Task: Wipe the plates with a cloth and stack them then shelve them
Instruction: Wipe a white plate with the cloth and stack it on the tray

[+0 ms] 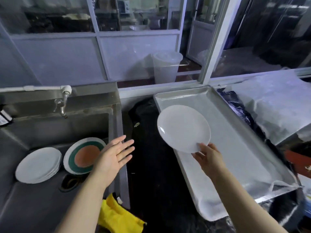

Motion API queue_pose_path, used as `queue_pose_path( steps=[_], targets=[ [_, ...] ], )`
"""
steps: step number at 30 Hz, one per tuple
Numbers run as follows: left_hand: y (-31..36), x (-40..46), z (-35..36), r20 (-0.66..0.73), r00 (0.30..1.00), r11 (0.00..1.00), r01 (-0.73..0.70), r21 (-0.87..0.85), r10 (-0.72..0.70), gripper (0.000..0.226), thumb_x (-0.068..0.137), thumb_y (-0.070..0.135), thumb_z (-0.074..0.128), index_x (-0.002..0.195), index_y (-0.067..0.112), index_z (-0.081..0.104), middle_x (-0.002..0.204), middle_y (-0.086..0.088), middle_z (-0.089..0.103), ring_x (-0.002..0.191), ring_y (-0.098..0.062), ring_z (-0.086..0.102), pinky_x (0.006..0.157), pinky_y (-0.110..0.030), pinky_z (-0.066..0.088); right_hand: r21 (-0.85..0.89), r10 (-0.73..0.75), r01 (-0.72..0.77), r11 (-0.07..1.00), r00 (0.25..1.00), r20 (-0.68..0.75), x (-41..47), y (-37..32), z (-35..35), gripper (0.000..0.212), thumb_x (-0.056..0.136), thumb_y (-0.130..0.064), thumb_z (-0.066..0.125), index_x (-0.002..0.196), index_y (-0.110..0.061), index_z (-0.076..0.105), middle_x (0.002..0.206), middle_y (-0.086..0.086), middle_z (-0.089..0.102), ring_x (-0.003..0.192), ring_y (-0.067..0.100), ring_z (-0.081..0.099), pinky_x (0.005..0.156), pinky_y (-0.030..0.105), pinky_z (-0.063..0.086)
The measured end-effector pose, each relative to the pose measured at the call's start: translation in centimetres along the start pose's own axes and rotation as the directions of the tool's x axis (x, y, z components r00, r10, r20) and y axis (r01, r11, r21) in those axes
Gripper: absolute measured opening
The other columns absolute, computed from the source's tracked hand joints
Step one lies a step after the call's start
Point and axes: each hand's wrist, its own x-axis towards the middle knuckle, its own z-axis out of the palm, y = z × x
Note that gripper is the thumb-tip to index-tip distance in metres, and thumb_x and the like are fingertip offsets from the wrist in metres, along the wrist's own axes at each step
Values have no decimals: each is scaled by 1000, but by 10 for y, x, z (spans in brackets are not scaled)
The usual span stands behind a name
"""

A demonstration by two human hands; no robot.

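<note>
One plate (183, 127) is up in the air over the tray (235, 148), tilted. My right hand (208, 158) pinches its near edge, thumb on top. I think most of the job is left: a white stack (38, 164) and the striped plates (84, 157) sit in the sink (50, 121), and nothing is on a shelf yet. My left hand (114, 155) hangs above the sink edge, fingers straight and spread, holding nothing. The yellow cloth (117, 216) lies below it, untouched.

One round white plate held up (183, 127), one stack of white plates (39, 164), one green and orange plate (84, 157), one yellow cloth (118, 216), one big metal tray (235, 142), one white plastic bucket (166, 66), two hands
</note>
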Motion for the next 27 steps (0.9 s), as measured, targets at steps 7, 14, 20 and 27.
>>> queue_pose_path(
  steps=[7, 14, 20, 27],
  targets=[
    [-2, 37, 23, -65, 998, 997, -14, 80, 19, 30, 101, 11, 42, 125, 18, 58, 115, -7, 71, 104, -23, 69, 84, -38, 50, 63, 55, -50, 997, 996, -72, 92, -29, 10, 17, 93, 4, 49, 110, -1, 49, 99, 17, 59, 80, 26, 63, 55, 31, 58],
    [0, 48, 12, -156, 988, 997, 2, 74, 9, 30, 100, 10, 42, 124, 17, 59, 116, -9, 71, 105, -25, 68, 87, -40, 49, 163, 122, -98, 982, 982, -144, 153, -51, 45, 40, 92, 9, 46, 132, 2, 47, 93, 18, 61, 76, 29, 62, 46, 35, 57],
    [8, 49, 2, -224, 974, 999, -4, 53, 16, 28, 100, 9, 42, 119, 18, 61, 114, -8, 71, 102, -24, 69, 86, -38, 50, 212, 161, -122, 970, 970, -180, 191, -55, 61, 40, 95, 2, 49, 134, -3, 49, 99, 15, 65, 74, 27, 65, 49, 37, 58],
    [8, 47, -6, -248, 969, 999, 15, 33, -7, 28, 99, 10, 42, 119, 17, 61, 114, -10, 71, 101, -24, 70, 87, -39, 50, 184, 117, -78, 980, 971, -209, 192, -54, 63, 46, 97, -6, 49, 141, -5, 36, 127, 21, 57, 101, 36, 61, 59, 42, 58]
  ],
)
